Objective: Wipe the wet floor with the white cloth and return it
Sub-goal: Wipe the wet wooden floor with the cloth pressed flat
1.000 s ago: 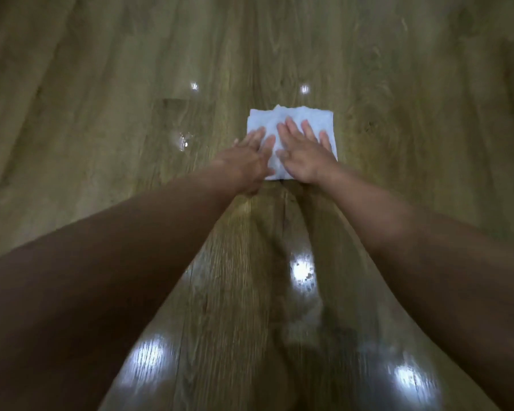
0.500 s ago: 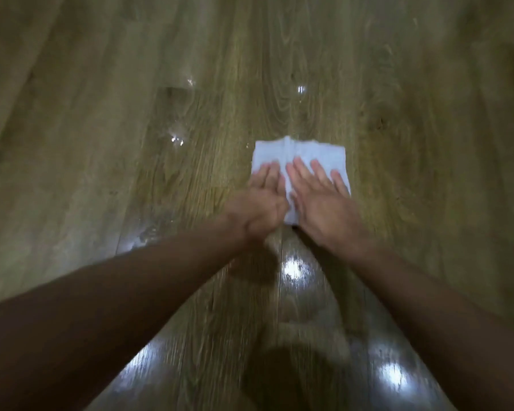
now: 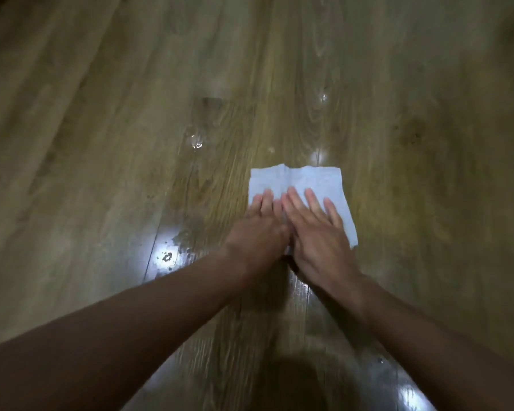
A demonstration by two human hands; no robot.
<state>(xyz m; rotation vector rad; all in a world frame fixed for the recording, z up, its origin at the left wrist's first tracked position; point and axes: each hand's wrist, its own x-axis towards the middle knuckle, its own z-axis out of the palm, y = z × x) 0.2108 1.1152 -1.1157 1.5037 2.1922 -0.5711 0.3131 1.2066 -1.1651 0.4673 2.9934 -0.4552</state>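
Observation:
The white cloth (image 3: 303, 180) lies flat on the wooden floor (image 3: 428, 203), a little right of centre. My left hand (image 3: 257, 232) presses on its near left part with straight fingers. Beside it, my right hand (image 3: 315, 229) lies flat on the cloth's middle and right part, fingers spread. The two hands touch each other at the thumbs. The near edge of the cloth is hidden under my palms.
Water drops and a wet patch (image 3: 172, 253) glisten on the boards left of my left hand. More droplets (image 3: 196, 143) sit farther away on the left, and a small one (image 3: 323, 97) lies beyond the cloth. Light glares off the wet boards near me.
Both hands have slid the cloth toward me along the boards, staying flat on it. The droplets on the left stayed where they were.

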